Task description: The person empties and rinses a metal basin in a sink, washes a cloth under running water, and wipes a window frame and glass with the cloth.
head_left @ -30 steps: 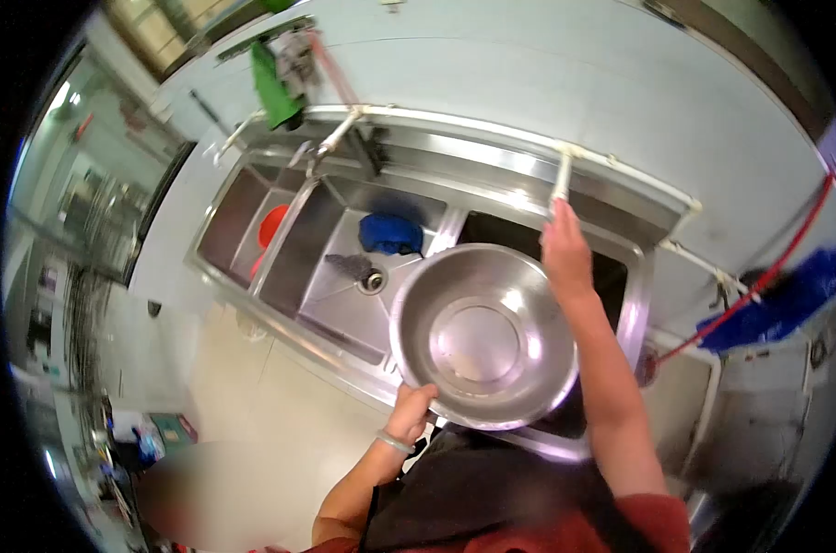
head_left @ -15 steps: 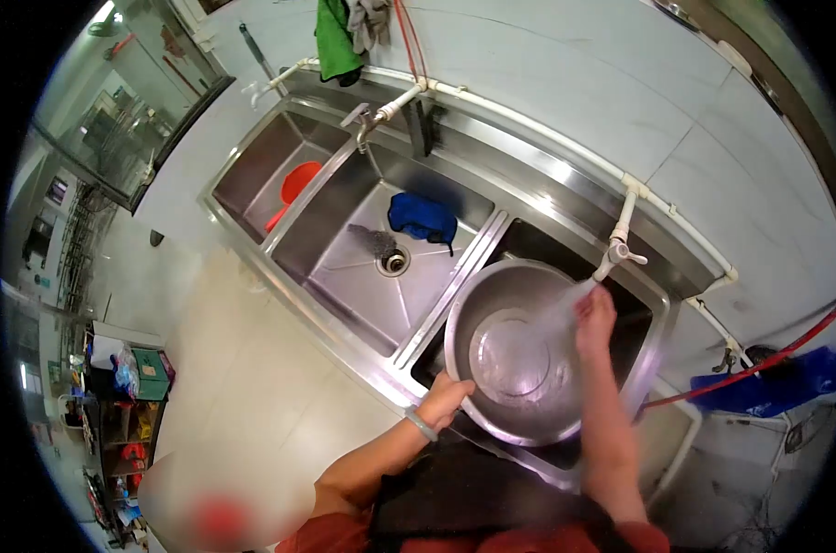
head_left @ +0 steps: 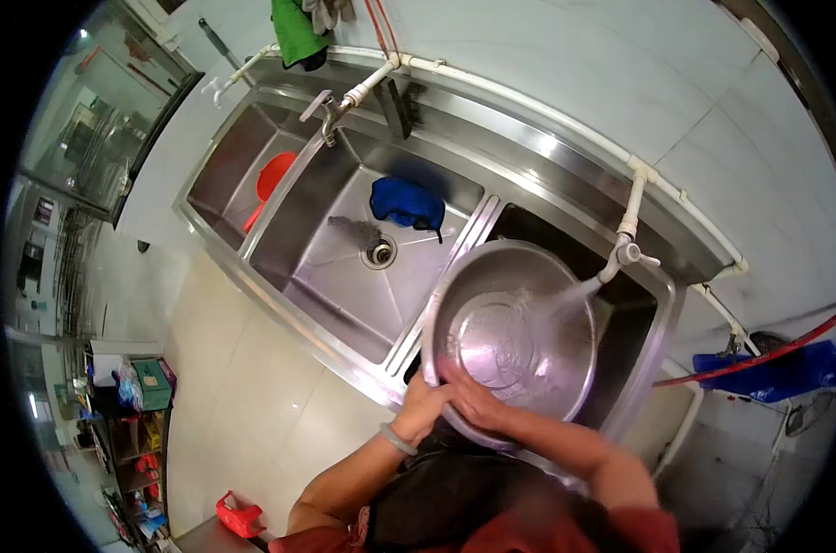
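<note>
A large metal basin [head_left: 575,387] is tilted over the right-hand sink, with water from the white tap [head_left: 626,253] running into it. My left hand [head_left: 422,407] grips the basin's near left rim, a bracelet on that wrist. Just inside the same rim, my right hand [head_left: 470,402] lies against the basin wall, fingers extended and a little blurred. Water covers part of the basin's bottom.
The middle sink [head_left: 344,309] holds a blue cloth [head_left: 406,203] and a dark scrubber [head_left: 352,229] beside the drain. In the left sink lies a red scoop [head_left: 275,175]. A red stool [head_left: 239,514] stands on the floor; blue plastic [head_left: 773,371] is at right.
My right hand has moved from the tap down to the basin's near left rim, beside my left hand. Water, flowing since half a second ago, has spread over the basin's bottom.
</note>
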The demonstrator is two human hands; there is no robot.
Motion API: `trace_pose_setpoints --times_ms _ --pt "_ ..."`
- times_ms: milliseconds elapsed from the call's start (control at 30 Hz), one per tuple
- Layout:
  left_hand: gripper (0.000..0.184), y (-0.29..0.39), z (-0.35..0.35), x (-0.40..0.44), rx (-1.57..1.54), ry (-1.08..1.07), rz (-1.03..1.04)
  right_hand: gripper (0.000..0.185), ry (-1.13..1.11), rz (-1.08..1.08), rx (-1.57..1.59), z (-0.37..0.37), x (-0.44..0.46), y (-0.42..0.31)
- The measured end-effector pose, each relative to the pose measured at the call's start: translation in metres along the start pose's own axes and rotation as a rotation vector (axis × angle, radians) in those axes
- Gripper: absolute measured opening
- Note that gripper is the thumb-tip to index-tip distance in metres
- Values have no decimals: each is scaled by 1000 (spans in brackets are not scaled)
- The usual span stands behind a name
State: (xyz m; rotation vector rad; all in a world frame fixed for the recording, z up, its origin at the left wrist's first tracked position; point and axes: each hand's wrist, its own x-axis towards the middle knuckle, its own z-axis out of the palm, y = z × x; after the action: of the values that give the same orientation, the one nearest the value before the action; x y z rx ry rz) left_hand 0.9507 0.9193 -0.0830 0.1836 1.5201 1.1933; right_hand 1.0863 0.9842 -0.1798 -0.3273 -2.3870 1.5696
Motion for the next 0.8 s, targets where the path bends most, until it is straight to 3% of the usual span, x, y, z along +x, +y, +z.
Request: trace_pose_setpoints --times_ms 67,133,167,200,233,267,300,367,433,500,600,633,733,767,800 --pt "42 15 -12 -11 -35 -29 -31 54 -361 -21 168 -37 -36 -21" --pt "49 23 -20 -21 -33 -82 -50 48 -660 -3 -215 -78 -76 -7" --pt "49 22 -19 -24 -35 -88 -57 39 -653 -45 -299 -98 -100 29" --pt "51 20 -17 -26 -12 -61 -43 36 -875 596 -568 -120 -86 29" --pt "53 18 -16 -27 11 -36 -25 38 -361 338 -893 -135 -117 58" --pt "55 11 -13 -26 -7 -46 -14 39 -208 266 -1124 -165 -88 19" --pt "55 8 -11 -27 -12 -47 -10 39 -210 263 -1129 -161 -79 29" --pt "56 6 -6 -26 1 -27 37 42 70 314 -1294 -144 -65 63" --pt "60 20 4 -32 15 -29 7 46 222 278 -798 -100 -42 53" --pt "64 24 8 -29 25 -26 -18 49 185 111 -592 -50 -29 59" --pt "81 26 2 -27 314 -35 306 50 98 34 -839 -75 -4 15" --pt "81 28 0 -28 321 -33 295 50 214 241 -923 -87 -5 16" --pt "83 39 -6 -25 692 56 628 57 725 855 -911 -117 -34 44" --pt "83 43 -7 -22 687 64 631 61 779 914 -671 -118 -56 71" --pt "82 44 -8 -18 520 -14 499 65 821 966 -428 -115 -76 89"
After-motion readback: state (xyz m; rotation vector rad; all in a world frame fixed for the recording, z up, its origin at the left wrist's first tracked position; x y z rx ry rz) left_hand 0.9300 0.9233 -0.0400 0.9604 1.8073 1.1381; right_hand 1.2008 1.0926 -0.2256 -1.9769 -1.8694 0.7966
